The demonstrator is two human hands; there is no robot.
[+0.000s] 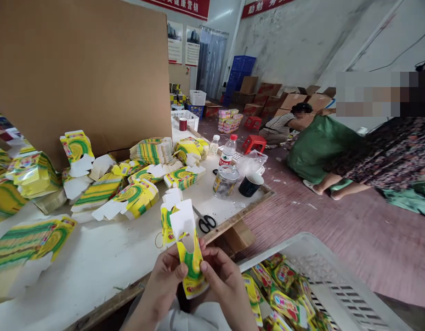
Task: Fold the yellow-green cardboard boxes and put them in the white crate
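Observation:
A small yellow-and-green carton (191,269) stands upright between my hands, its white top flap raised. My left hand (164,276) grips its left edge with the thumb on the front. On the right edge, the thumb and fingers of my right hand (224,278) are closed around it. Just behind lies another yellow carton (167,224) with white flaps, partly covered by the held one. Black-handled scissors (207,223) rest to its right. Below my right hand, a white plastic basket (336,294) holds several yellow-and-green wrapped packets (284,303).
Stacks of flat cartons (98,191) cover the white table (105,257). A glass jar (226,181), a dark mug (251,185) and a red-capped bottle (228,149) stand near its right corner. Beyond are red stools (254,144), a crouching person and a person with a green sack (312,151).

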